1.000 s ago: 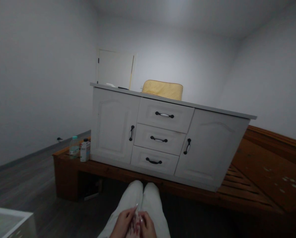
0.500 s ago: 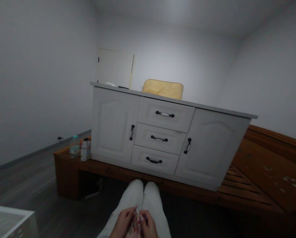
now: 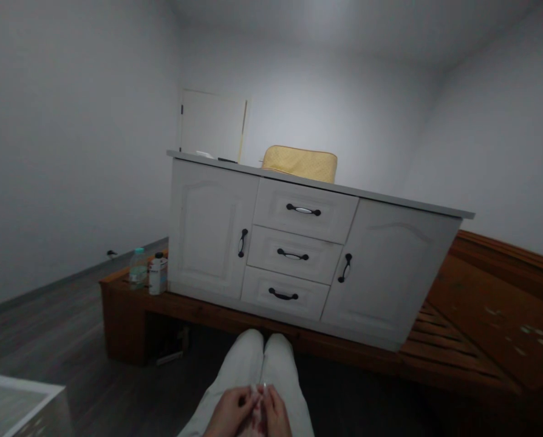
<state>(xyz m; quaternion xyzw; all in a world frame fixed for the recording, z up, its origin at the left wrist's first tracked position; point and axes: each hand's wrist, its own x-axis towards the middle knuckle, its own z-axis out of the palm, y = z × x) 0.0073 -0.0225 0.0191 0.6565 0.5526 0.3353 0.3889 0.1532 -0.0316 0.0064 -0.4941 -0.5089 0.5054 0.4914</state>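
Above my lap, my left hand [image 3: 232, 409] and my right hand [image 3: 276, 413] are close together at the bottom of the view. Between them is a small, shiny, see-through plastic packet [image 3: 256, 419] with red and white on it. The fingers of both hands pinch its upper edge, thumbs near each other. Its lower part runs out of view, and blur hides what is inside. Under the hands are my legs in pale trousers [image 3: 246, 355].
A white cabinet [image 3: 212, 237] with black handles stands on a low wooden platform [image 3: 198, 306]. On its top rests a woven tan case [image 3: 300, 164]. At left are a clear bottle [image 3: 138, 268] and a white bottle [image 3: 158, 276]. A white-edged table [image 3: 25, 388] juts in at lower left.
My fingers have shifted along the packet's top edge: the left hand has moved slightly right and down, and the packet's upper tip no longer stands up between the hands.
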